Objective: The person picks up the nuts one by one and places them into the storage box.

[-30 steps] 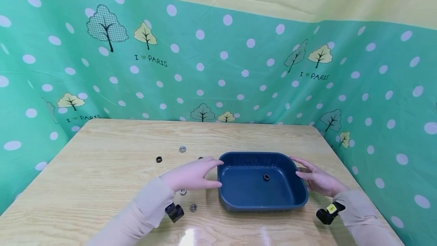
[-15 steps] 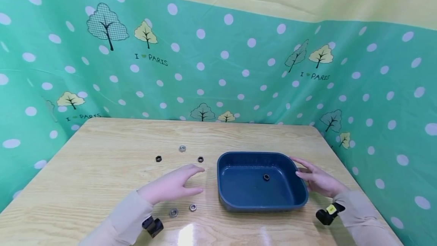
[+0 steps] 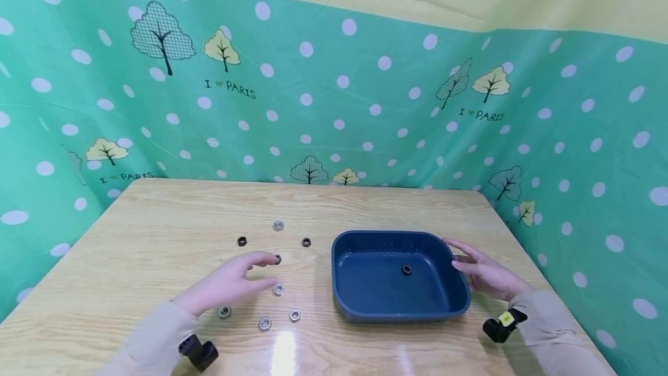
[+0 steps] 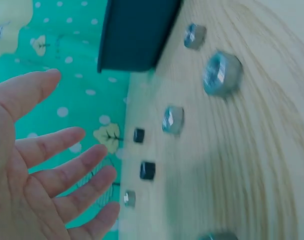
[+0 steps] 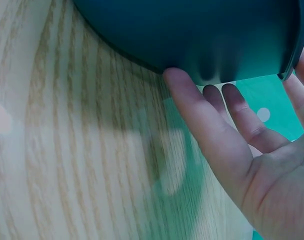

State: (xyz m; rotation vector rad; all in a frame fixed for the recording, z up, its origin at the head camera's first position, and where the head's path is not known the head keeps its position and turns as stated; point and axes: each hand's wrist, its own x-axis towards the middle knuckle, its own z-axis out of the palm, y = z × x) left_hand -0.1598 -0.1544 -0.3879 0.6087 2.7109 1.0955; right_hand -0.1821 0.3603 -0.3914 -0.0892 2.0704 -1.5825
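My left hand (image 3: 229,280) hovers over the left-middle of the table with its fingers spread and nothing between them. Its fingertips partly cover a dark hex nut (image 3: 278,259); a silver hex nut (image 3: 278,289) lies just below the thumb. In the left wrist view the palm (image 4: 22,200) faces the camera, with several nuts on the wood beyond. My right hand (image 3: 490,274) rests against the right side of a blue rectangular bin (image 3: 399,317). In the right wrist view its extended fingers (image 5: 207,125) touch the bin's outer wall. One dark nut (image 3: 407,270) lies inside the bin.
More nuts lie left of the bin: silver ones (image 3: 265,324), (image 3: 295,315) near the front, another silver nut (image 3: 224,312) by the left wrist, and black nuts (image 3: 242,241) with a silver nut (image 3: 279,226) farther back. A green dotted curtain (image 3: 339,103) borders the wooden table (image 3: 172,219).
My left hand has moved left and slightly down, away from the bin's left rim to over the nuts, uncovering several of them. The right hand and bin have stayed in place.
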